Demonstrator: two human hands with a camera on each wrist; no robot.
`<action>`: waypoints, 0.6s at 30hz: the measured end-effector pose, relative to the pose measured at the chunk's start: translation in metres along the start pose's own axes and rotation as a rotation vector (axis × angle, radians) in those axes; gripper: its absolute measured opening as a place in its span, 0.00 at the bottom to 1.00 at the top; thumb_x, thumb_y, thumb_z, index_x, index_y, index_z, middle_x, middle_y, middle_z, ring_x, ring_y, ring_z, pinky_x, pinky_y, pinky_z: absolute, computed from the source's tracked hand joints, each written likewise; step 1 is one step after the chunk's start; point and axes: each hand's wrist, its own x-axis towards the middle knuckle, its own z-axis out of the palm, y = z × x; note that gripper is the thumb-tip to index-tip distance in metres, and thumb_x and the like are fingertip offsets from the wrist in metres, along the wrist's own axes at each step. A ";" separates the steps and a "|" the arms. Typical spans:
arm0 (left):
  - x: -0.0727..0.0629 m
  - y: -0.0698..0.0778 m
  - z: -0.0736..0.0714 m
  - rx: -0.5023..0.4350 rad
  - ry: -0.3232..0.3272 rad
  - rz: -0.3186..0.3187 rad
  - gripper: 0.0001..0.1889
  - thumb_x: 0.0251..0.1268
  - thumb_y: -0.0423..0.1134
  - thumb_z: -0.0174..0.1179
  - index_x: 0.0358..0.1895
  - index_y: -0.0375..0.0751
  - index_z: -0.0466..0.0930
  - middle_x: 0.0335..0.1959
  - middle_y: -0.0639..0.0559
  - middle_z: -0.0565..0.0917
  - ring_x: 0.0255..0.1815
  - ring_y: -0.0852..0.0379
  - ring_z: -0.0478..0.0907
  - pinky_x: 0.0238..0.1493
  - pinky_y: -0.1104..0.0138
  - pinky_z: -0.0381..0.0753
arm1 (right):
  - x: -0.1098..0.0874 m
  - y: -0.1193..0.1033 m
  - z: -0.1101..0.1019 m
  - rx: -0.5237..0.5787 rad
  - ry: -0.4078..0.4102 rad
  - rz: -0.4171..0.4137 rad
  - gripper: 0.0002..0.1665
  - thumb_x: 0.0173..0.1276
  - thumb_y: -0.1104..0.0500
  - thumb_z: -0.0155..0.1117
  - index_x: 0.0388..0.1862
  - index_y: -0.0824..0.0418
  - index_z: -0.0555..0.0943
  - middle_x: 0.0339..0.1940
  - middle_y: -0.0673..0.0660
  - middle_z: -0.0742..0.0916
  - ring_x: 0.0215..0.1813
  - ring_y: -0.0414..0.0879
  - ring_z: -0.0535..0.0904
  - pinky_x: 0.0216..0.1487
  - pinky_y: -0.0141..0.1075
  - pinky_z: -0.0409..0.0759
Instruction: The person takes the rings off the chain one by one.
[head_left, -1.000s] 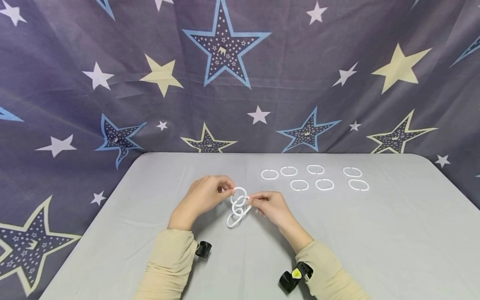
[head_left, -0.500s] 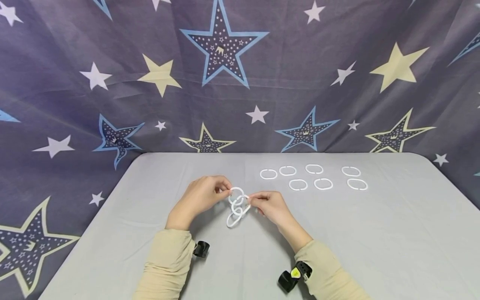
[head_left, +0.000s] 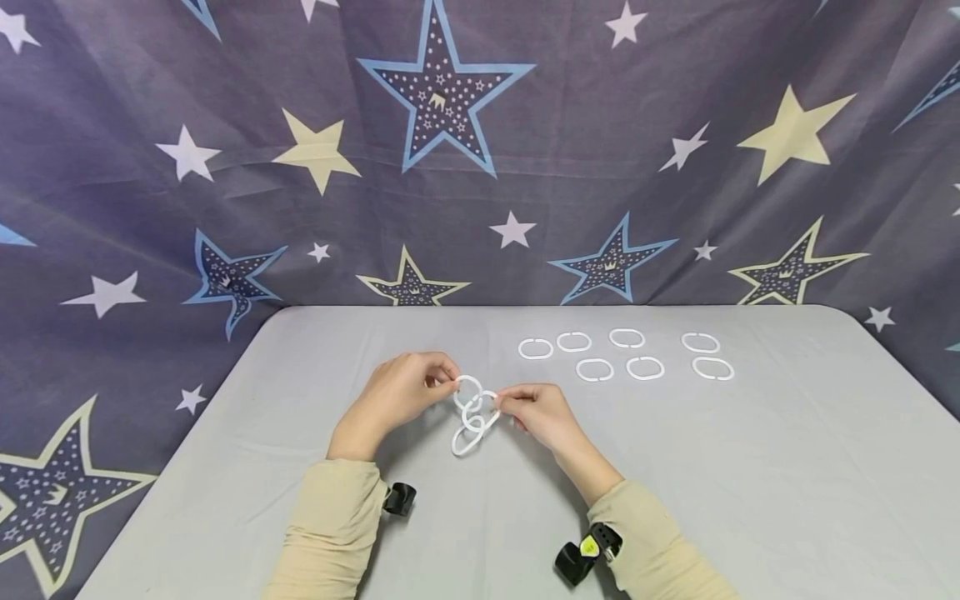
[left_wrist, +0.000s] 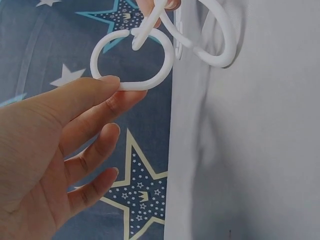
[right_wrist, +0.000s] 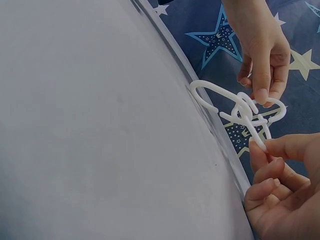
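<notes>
Above the table, a short chain of white oval plastic links stretches between both hands. Thumb and index finger of my left hand (head_left: 401, 400) pinch one closed-looking link (left_wrist: 94, 65) by its edge; a small slit shows at its top in the left wrist view. Another link (right_wrist: 256, 136), hooked into the chain, is pinched between thumb and fingers of my right hand (head_left: 546, 419). A further link (right_wrist: 220, 90) dangles from the chain toward the near side. Where the links cross, their overlap partly hides how each passes through the other.
Several loose white links, among them a near one (head_left: 578, 372) and a far-right one (head_left: 694, 372), lie flat in two rough rows at the table's back right. A grey cloth covers the table (head_left: 750, 483). Behind it hangs a star-patterned curtain (head_left: 570, 108).
My left hand has drawn slightly left with its link, so that link overlaps the others less. My right hand stays nearly in place, and the head view has shifted a little.
</notes>
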 end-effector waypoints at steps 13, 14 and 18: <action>-0.002 -0.003 0.000 0.000 -0.002 -0.010 0.05 0.61 0.41 0.69 0.39 0.49 0.86 0.34 0.63 0.87 0.37 0.60 0.81 0.44 0.57 0.76 | 0.000 0.002 0.001 0.014 0.001 0.005 0.09 0.59 0.67 0.67 0.37 0.71 0.87 0.14 0.49 0.78 0.15 0.36 0.65 0.18 0.27 0.62; -0.002 -0.003 0.000 0.002 -0.002 -0.012 0.05 0.61 0.41 0.69 0.39 0.50 0.86 0.34 0.63 0.88 0.37 0.61 0.81 0.44 0.57 0.76 | 0.000 0.001 0.001 0.014 0.001 0.005 0.09 0.59 0.68 0.67 0.37 0.72 0.87 0.14 0.50 0.79 0.15 0.36 0.65 0.18 0.27 0.62; -0.002 -0.004 0.000 0.008 -0.001 -0.016 0.04 0.61 0.41 0.69 0.38 0.51 0.86 0.34 0.63 0.87 0.35 0.62 0.80 0.43 0.57 0.76 | 0.000 0.002 0.001 0.013 0.002 0.002 0.09 0.58 0.68 0.67 0.37 0.72 0.87 0.15 0.50 0.80 0.15 0.36 0.66 0.18 0.27 0.62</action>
